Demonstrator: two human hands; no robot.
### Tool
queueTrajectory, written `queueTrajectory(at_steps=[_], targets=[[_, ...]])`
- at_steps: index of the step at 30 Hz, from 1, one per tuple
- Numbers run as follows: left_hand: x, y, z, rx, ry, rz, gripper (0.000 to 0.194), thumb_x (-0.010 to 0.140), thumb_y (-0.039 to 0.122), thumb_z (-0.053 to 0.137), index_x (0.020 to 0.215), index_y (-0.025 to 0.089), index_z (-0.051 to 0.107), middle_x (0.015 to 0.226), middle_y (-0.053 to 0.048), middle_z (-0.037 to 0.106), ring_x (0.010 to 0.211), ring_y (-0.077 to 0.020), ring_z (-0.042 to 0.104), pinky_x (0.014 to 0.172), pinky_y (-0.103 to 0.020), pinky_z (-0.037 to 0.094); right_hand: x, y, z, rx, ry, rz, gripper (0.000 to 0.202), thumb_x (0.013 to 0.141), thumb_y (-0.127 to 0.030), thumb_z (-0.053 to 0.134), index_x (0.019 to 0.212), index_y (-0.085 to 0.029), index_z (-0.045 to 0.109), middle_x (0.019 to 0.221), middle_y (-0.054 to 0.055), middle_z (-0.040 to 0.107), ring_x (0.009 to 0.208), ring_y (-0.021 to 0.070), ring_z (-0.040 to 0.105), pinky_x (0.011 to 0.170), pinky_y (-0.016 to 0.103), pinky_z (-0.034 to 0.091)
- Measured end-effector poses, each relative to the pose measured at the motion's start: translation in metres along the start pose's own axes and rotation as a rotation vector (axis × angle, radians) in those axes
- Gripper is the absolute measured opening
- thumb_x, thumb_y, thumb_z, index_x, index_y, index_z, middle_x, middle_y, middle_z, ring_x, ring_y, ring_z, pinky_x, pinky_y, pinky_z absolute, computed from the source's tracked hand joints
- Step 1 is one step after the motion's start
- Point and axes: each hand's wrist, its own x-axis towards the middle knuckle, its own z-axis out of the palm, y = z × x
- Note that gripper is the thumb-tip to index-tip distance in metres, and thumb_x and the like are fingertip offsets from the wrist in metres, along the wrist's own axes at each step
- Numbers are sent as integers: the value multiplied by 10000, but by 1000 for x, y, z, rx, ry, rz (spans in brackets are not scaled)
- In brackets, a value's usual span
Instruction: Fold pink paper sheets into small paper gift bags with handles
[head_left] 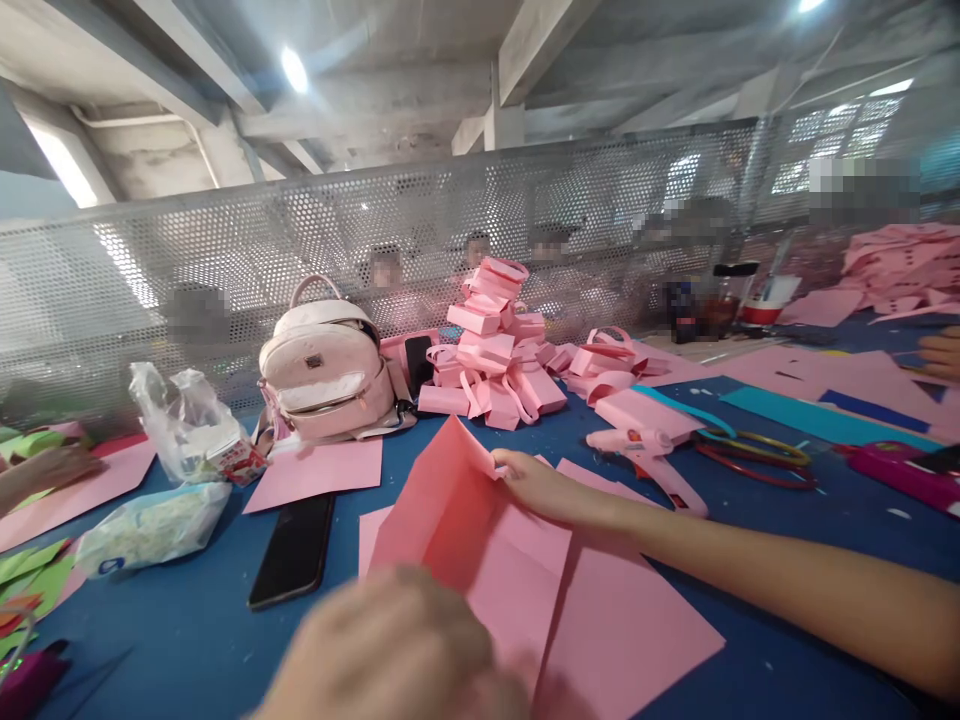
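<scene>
A folded sheet of pink paper [480, 560] stands partly raised in front of me, its fold opening toward me. At its upper right edge my right hand [532, 485] pinches the paper between thumb and fingers. Low in the view, my left hand [397, 650] is blurred by motion and close to the near left part of the folded sheet; its fingertips cannot be made out. Flat pink sheets [637, 640] lie beneath. A pink glue gun [652, 465] rests beyond my right forearm.
Behind are a pale backpack [326, 365] and a pile of folded pink paper pieces [487, 350]. A black phone [292, 550] and plastic bags [154, 525] lie left. Tape rolls [757, 460] sit right. Other people's hands show at both edges.
</scene>
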Motion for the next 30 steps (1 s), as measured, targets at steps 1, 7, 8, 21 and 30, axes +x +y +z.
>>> queueTrajectory(at_steps=[1,7,8,21,30], targets=[[-6,5,13,65,-96,-26,301,976,213,528,1230,345,621,812,-1,745,688,-198,693,704,-310,605,-1,-1,0,4,-3,5,87,862,-215,476,827,-188,550,780,20,620,731,176,537,592,253,416],[-15,-30,57,180,-484,-302,465,918,224,521,1380,249,480,1336,-128,608,1210,-315,604,981,-439,556,-12,-11,2,-13,-86,13,94,878,-194,445,818,-189,517,795,18,650,694,144,578,586,229,431],[-14,-38,57,181,-477,-351,495,895,208,534,1385,243,471,1321,-131,609,1188,-314,612,971,-441,559,-16,-13,2,-28,-114,19,72,863,-194,467,823,-192,527,735,4,647,643,140,580,557,225,421],[-21,-75,57,154,-635,-285,475,903,139,480,1373,197,527,1311,-115,635,1156,-269,615,1004,-429,528,-44,-6,-8,-274,-176,-130,191,823,-259,611,652,-198,551,601,-28,589,531,116,473,522,244,282],[-14,-78,63,166,-705,-270,494,878,98,450,1358,209,468,1272,-113,630,1125,-284,602,960,-427,537,-56,27,-1,-167,-137,-272,305,867,-133,482,1034,-226,719,691,-9,713,541,138,593,581,249,388]])
